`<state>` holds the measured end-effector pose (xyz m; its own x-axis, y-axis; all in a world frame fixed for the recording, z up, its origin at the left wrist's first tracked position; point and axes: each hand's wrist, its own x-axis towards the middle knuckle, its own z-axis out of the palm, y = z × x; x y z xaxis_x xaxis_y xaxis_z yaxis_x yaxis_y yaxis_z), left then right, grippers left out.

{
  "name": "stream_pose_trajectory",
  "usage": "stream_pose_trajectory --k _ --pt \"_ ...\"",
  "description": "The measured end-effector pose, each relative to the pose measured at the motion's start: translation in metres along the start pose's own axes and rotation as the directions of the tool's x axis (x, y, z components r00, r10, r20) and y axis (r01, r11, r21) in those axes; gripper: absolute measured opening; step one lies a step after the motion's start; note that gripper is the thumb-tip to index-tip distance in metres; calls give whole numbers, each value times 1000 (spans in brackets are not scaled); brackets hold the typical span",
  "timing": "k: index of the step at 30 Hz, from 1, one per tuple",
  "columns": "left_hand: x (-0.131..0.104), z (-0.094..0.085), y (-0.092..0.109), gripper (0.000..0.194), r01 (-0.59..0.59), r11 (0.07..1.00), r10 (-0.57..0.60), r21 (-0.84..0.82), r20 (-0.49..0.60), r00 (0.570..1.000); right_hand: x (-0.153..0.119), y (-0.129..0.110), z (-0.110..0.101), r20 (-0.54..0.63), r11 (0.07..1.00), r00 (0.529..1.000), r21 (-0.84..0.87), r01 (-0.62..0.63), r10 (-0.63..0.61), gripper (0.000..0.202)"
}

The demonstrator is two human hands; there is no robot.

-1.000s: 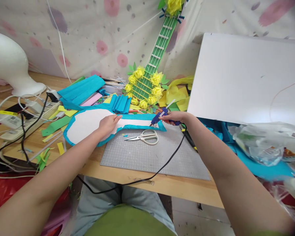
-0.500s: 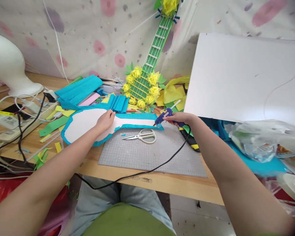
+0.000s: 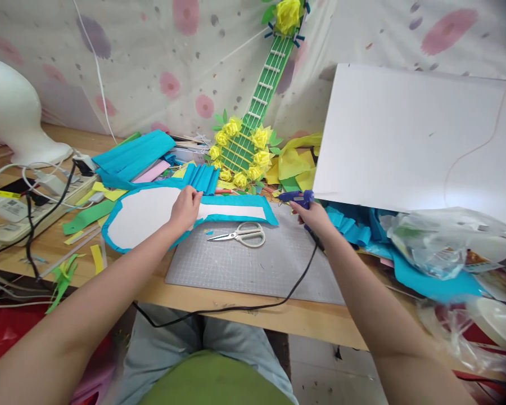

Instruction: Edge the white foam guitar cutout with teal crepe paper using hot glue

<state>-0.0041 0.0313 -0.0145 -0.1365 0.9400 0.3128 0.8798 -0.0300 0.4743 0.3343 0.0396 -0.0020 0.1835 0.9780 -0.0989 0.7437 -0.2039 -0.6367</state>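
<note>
A white guitar-shaped cutout edged with blue crepe paper lies flat, its neck pointing right across the grey cutting mat. My left hand is closed at the cutout's waist, fingertips pinching the blue paper by its upper edge; the exact grip is partly hidden. Beside those fingers, a pleated blue paper strip stands up. My right hand grips a blue hot glue gun, held beyond the neck's end and apart from it. White-handled scissors rest on the mat below the neck.
A green paper guitar with yellow flowers leans on the wall. A white board stands at right, above a plastic bag. Power strips and a white mannequin head are at left. The gun's black cord crosses the table's front.
My right hand has drawn the glue gun right, away from the neck's end, and its nozzle now points left. My left hand stays at the cutout's waist, shifted slightly.
</note>
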Motion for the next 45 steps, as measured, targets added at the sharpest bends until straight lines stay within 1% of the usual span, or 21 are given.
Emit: stream_pose_trajectory --k 2,4,5,7,9,10,12,15,18,19,20,22,23,24,26,28,29,35,40,42,45 --pt "-11 6 8 21 -136 991 136 -16 -23 990 -2 12 21 -109 999 994 -7 -33 32 44" --pt "-26 14 16 22 -319 948 319 -14 21 948 -3 21 41 -186 999 982 -38 -29 22 49" --pt "-34 18 19 25 -411 912 411 -21 53 910 -3 24 48 -224 998 974 -57 -30 16 51" --pt "-49 27 21 30 -580 813 581 -49 124 804 -2 28 58 -269 996 963 -82 -38 15 55" --pt "-60 36 20 35 -682 728 682 -69 164 712 0 28 61 -268 995 963 -88 -47 22 57" --pt "-63 40 18 37 -707 703 707 -74 179 684 1 28 61 -258 995 966 -89 -46 22 56" --pt "-67 46 15 42 -728 682 725 -71 199 660 1 29 60 -242 995 970 -99 -31 6 53" --pt "-68 50 12 46 -721 691 712 -56 223 666 -7 33 59 -311 988 947 -153 28 -75 49" --pt "-66 50 13 48 -710 703 698 -47 238 675 -27 38 61 -478 967 856 -240 87 -196 39" --pt "-66 51 13 49 -706 706 694 -47 240 678 -35 38 62 -497 957 834 -266 114 -238 34" --pt "-65 51 13 49 -704 709 692 -48 242 680 -42 35 63 -477 943 830 -289 162 -289 28" --pt "-64 53 13 50 -699 714 686 -47 249 684 -53 26 68 -327 891 843 -310 332 -428 22" --pt "-64 54 13 50 -695 717 681 -42 254 687 -57 19 71 -220 843 827 -301 447 -517 23" --pt "-63 55 13 51 -691 722 674 -35 262 690 -58 11 75 -132 786 789 -280 551 -600 24" --pt "-61 56 13 53 -679 734 656 -21 280 701 -55 -5 84 13 664 682 -219 715 -731 30" --pt "-59 58 13 55 -664 748 638 -16 293 712 -48 -18 95 104 586 605 -169 793 -789 39" --pt "-57 59 13 55 -657 754 632 -17 297 716 -44 -22 100 135 569 589 -158 807 -797 42" --pt "-53 63 14 54 -617 787 588 -3 308 748 -31 -24 120 199 570 601 -194 799 -774 48" --pt "-53 63 23 53 -577 815 538 55 302 787 -32 -22 122 210 582 634 -264 770 -744 48" --pt "-54 62 27 53 -577 811 529 92 304 792 -32 -23 122 206 585 647 -291 757 -734 47" --pt "-54 61 33 53 -589 799 532 124 312 787 -32 -23 121 178 579 646 -314 753 -743 46"
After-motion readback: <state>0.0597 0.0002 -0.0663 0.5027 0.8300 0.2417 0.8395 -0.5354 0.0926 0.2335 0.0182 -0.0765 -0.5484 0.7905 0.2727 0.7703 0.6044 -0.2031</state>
